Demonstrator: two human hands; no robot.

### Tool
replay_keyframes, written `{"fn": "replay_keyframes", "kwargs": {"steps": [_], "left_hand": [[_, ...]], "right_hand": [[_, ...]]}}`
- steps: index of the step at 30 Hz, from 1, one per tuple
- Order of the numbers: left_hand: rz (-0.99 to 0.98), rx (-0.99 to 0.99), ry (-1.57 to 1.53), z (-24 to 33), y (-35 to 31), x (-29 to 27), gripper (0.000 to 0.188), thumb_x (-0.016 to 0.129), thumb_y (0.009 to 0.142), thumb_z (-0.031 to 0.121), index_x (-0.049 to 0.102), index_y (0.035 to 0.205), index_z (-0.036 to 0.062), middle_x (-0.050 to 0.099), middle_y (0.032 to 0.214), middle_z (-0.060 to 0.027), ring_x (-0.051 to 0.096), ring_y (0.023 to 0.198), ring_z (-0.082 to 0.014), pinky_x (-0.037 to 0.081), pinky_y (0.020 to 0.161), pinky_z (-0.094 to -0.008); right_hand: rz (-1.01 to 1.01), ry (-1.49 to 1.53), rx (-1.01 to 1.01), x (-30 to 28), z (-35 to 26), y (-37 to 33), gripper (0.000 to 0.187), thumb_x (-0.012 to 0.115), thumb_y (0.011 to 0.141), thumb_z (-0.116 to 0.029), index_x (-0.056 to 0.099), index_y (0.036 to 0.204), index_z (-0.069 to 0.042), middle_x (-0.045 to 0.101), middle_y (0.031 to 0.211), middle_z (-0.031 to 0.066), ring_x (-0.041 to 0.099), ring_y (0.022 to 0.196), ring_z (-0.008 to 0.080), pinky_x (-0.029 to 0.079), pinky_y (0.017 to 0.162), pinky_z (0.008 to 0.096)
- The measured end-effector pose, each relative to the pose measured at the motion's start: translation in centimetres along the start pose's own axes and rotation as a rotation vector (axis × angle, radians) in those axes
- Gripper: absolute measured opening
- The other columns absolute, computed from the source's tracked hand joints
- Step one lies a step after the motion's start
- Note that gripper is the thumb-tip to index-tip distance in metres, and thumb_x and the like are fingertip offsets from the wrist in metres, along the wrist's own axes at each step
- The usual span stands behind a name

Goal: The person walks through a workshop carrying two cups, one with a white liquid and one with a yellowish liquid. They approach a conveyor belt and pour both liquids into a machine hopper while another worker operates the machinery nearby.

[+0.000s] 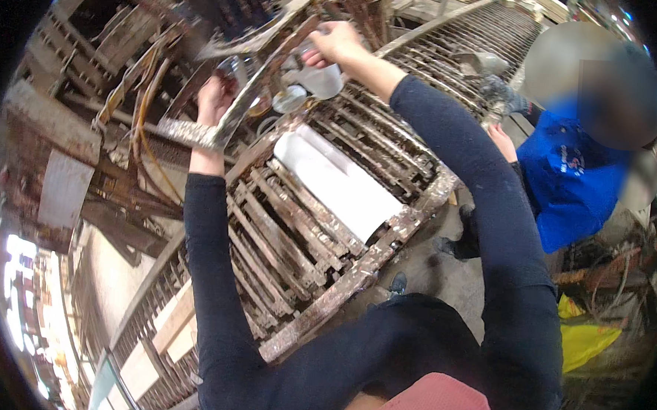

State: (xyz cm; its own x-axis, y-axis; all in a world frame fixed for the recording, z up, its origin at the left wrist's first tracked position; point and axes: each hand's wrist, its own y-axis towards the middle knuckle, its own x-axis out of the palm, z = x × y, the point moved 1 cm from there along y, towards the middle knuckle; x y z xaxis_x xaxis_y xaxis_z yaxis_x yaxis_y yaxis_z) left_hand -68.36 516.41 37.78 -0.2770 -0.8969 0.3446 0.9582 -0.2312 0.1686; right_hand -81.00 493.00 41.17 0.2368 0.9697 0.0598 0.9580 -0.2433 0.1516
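Currently both my hands are up at the spattered machine frame (244, 115) on the far side of the roller bed (354, 284), arms stretched forward. Left hand (214, 99) sits on the left of the slanting frame member, wrist behind a crusted crosspiece (187, 131); fingers look bent, but I cannot tell whether they grip anything. Right hand (338, 44) is at the upper end of that member, fingers curled; cannot tell if they close on the metal or on the pale cup-like piece (321, 81) just below. A round, clear-looking piece (289, 99) lies beside that one, between my hands, contents unclear. Curved hoses (147, 91) hang left of the frame. Progress, my reading: mid-job at the frame, nothing to mark it finished, with both hands engaged there. Done so far: hands placed, as far as shows. Left: whatever handling the frame and those pale pieces need, then letting go; how much, cannot be judged. White sheet (337, 183) lies slantwise over the rollers nearer me, neither hand on it. Co-worker in blue (579, 173) stands to my right, one hand near the bed's edge, well apart from mine.
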Motion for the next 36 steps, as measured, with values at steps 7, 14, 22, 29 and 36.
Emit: {"fn": "replay_keyframes", "kwargs": {"steps": [7,14,22,29,36], "left_hand": [[0.055,-0.063,0.131,-0.3,1.5,-1.4,0.017,0.043,0.085,0.012,0.053,0.078,0.0001,0.055,0.067,-0.0103,0.053,0.056,-0.0208,0.043,0.052,-0.0324],[0.010,-0.028,0.084,-1.6,2.6,-0.8,0.016,0.044,0.086,0.013,0.053,0.083,0.0000,0.056,0.070,-0.0111,0.056,0.062,-0.0230,0.044,0.054,-0.0320],[0.072,0.018,0.035,-1.3,2.4,-3.1,0.017,0.044,0.087,0.013,0.055,0.088,0.0008,0.056,0.074,-0.0101,0.058,0.062,-0.0229,0.040,0.049,-0.0297],[0.062,0.008,0.043,-0.6,1.5,-2.2,0.016,0.047,0.086,0.015,0.056,0.086,0.0015,0.057,0.072,-0.0095,0.057,0.059,-0.0218,0.041,0.048,-0.0286],[0.145,0.010,0.070,-0.6,1.1,-1.0,0.017,0.049,0.085,0.017,0.056,0.085,0.0018,0.057,0.070,-0.0089,0.058,0.061,-0.0215,0.041,0.049,-0.0282]], "right_hand": [[0.015,-0.094,-0.056,0.3,-0.1,-0.6,0.043,0.045,0.083,-0.014,0.036,0.121,0.004,0.061,0.075,0.0164,0.062,0.057,0.0173,0.050,0.049,0.0248],[0.087,-0.101,-0.055,-0.3,0.5,-0.1,0.043,0.049,0.083,-0.016,0.038,0.121,0.002,0.060,0.077,0.0137,0.060,0.057,0.0155,0.051,0.051,0.0256],[0.052,-0.115,-0.031,1.2,-0.1,-0.8,0.043,0.049,0.083,-0.015,0.038,0.122,0.001,0.058,0.074,0.0112,0.058,0.056,0.0144,0.051,0.051,0.0257],[0.031,-0.106,-0.069,0.8,0.4,-0.3,0.039,0.049,0.083,-0.016,0.043,0.117,0.002,0.058,0.073,0.0105,0.058,0.056,0.0146,0.051,0.052,0.0256],[0.071,-0.077,-0.043,0.7,0.5,-0.6,0.042,0.049,0.083,-0.014,0.039,0.119,0.004,0.057,0.073,0.0107,0.059,0.056,0.0156,0.051,0.050,0.0254]]}}
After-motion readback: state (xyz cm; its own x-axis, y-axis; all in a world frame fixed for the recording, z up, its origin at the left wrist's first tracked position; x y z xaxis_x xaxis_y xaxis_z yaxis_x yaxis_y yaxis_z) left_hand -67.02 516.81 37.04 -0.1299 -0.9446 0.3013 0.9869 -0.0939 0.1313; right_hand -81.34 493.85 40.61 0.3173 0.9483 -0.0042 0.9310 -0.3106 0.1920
